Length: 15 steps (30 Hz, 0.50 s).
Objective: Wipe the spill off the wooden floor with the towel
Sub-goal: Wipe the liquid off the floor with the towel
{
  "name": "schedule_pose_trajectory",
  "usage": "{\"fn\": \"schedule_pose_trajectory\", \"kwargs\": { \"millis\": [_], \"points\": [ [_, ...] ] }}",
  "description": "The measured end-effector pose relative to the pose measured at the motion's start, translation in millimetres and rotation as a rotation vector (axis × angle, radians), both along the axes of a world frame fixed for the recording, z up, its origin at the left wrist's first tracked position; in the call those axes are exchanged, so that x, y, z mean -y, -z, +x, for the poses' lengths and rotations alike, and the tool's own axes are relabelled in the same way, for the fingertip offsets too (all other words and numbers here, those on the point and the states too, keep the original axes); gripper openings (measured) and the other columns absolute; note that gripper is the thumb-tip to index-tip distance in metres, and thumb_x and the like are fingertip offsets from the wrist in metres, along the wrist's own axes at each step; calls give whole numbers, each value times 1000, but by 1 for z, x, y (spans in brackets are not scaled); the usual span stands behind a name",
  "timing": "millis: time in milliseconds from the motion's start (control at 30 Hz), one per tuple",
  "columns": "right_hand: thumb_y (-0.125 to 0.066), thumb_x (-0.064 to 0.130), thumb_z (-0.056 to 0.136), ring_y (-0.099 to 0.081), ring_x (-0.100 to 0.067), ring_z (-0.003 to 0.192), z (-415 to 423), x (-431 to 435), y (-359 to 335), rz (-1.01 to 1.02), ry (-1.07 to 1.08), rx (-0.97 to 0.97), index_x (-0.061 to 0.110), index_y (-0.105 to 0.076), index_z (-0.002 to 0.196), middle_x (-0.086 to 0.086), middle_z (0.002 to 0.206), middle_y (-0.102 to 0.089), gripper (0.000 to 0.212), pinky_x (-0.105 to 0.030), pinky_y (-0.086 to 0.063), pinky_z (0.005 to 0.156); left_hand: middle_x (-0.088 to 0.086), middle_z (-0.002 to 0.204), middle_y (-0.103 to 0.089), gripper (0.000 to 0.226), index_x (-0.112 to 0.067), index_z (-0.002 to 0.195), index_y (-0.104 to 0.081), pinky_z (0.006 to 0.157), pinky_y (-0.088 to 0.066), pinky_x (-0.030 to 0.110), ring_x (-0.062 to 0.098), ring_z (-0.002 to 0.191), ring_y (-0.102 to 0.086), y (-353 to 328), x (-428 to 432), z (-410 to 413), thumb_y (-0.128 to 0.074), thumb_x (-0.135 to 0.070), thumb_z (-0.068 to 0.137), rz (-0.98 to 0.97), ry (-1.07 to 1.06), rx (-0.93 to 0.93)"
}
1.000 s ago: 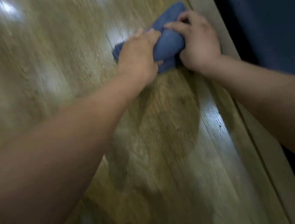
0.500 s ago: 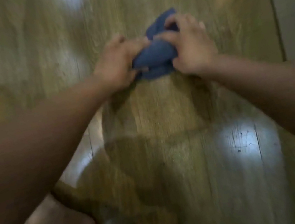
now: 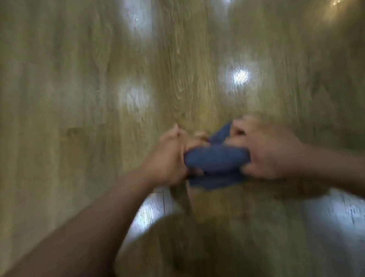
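A bunched blue towel (image 3: 216,160) lies between my two hands, low over the wooden floor (image 3: 75,108). My left hand (image 3: 168,162) grips its left end with curled fingers. My right hand (image 3: 267,148) grips the right end, fingers curled over the cloth's top edge. Whether the towel touches the boards I cannot tell. The picture is blurred and no spill shows plainly on the floor; only glossy patches of reflected light.
Bright ceiling-light reflections (image 3: 241,75) dot the boards ahead and near my arms. My shadow darkens the floor (image 3: 206,243) below the hands. Open floor stretches ahead and to the left.
The view has swung away from the dark wall on the right. Both hands, still holding the towel, now sit lower in the picture, and the towel is bunched tighter between them.
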State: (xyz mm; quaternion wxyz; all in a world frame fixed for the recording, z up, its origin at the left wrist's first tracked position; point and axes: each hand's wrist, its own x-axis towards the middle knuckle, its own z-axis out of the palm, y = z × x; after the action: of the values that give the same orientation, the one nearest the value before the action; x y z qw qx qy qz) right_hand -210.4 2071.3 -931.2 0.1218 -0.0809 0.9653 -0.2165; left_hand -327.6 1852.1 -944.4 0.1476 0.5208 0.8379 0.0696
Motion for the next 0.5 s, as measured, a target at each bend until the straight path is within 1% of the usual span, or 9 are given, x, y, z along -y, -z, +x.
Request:
{"fn": "schedule_pose_trajectory", "kwargs": {
  "millis": [33,67,133,200,233,300,367,433,500],
  "points": [
    [-66,38,70,-51,-26,103,-32,-12,4,26,53,-21,29,-64,110,-1,107,-49,41,-36,-48,81,5,125,-57,46,-19,125,-60,91,-46,30,24,108,-56,-2,-16,-34,-72,-25,81,-61,2,-89],
    [-67,36,72,-53,-29,108,-67,-22,8,31,133,-62,30,-64,115,-5,111,-52,44,-35,-48,84,6,129,-57,53,-24,131,-59,97,-44,34,28,113,-52,-3,-34,-66,-74,-24,80,-86,-87,-99],
    [-67,27,73,-55,-34,111,-131,-28,9,72,259,-91,29,-65,121,-11,115,-59,48,-33,-45,82,3,138,-54,57,-33,134,-57,107,-36,42,33,124,-43,-18,-63,-115,-74,-26,80,-84,-339,-105],
    [-63,25,75,-55,-33,113,-157,-20,3,105,346,-94,29,-64,123,-9,120,-59,49,-34,-45,80,4,139,-47,54,-32,132,-58,106,-33,44,34,127,-39,-25,-74,-122,-73,-32,80,-154,-398,-172],
    [-63,27,76,-52,-33,116,-150,-13,2,129,366,-93,29,-63,124,-8,123,-56,49,-35,-45,83,6,136,-46,54,-31,131,-58,104,-34,45,34,126,-40,-32,-73,-109,-74,-34,80,-160,-395,-135],
    [-64,32,75,-48,-32,117,-100,7,2,146,350,-107,28,-61,126,-10,123,-50,50,-37,-46,87,7,130,-49,61,-28,129,-59,101,-42,45,32,122,-46,-39,-53,-64,-78,-47,74,-179,-429,6],
    [-65,38,71,-51,-31,105,-22,38,3,11,249,-110,25,-61,125,-9,111,-50,56,-37,-48,82,6,125,-51,63,-29,122,-61,96,-45,44,31,115,-50,-41,-12,2,-79,-55,67,-169,-373,85],
    [-59,45,67,-50,-26,87,39,59,1,-117,87,-54,22,-63,120,-4,97,-48,58,-38,-51,67,4,115,-54,49,-29,114,-65,85,-47,41,31,105,-54,-46,19,60,-77,-40,68,-170,-268,157],
    [-58,48,68,-52,-23,84,37,51,6,-124,-14,-34,27,-61,113,0,95,-49,49,-40,-53,61,2,105,-57,40,-29,102,-67,78,-50,41,28,95,-58,-35,24,53,-78,-29,64,-221,-291,271]
  ]
}}
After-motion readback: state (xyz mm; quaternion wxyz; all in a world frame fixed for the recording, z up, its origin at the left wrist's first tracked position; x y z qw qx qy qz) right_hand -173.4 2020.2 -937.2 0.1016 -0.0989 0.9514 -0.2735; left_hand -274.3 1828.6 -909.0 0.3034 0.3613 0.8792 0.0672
